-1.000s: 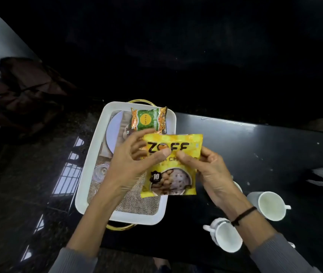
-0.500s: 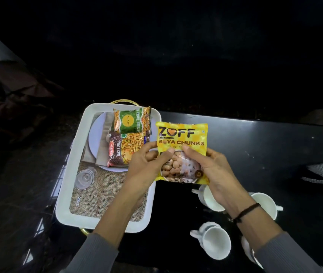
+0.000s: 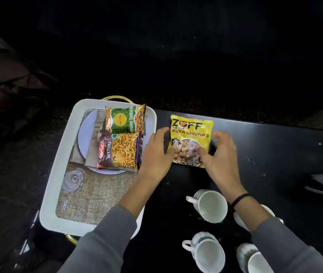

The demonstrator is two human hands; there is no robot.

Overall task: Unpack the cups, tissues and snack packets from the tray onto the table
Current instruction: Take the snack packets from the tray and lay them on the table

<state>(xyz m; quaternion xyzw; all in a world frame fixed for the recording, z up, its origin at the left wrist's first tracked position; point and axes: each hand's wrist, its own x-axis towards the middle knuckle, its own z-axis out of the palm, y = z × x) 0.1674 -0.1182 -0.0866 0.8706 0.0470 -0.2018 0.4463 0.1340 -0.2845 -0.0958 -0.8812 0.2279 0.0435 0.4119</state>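
Left hand [image 3: 156, 154] and right hand [image 3: 219, 154], fingers spread

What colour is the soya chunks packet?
Bright yellow soya chunks packet, clearest in the head view.

Dim scene, black background, soft blur, wide-angle distortion

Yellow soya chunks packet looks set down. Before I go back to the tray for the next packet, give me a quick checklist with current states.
1. Soya chunks packet lying flat on the black table, outside the tray: ok.
2. Left hand and right hand released from it: not ok, fingertips of both are on its lower edge.
3. Next items reachable: ok, the green packet and the mixture packet lie uncovered in the white tray.
4. Tissues in the tray: cannot tell.
5. Cups out on the table: ok, four white ones visible.
6. Clear glass on the tray's burlap mat: not ok, it is not unpacked.
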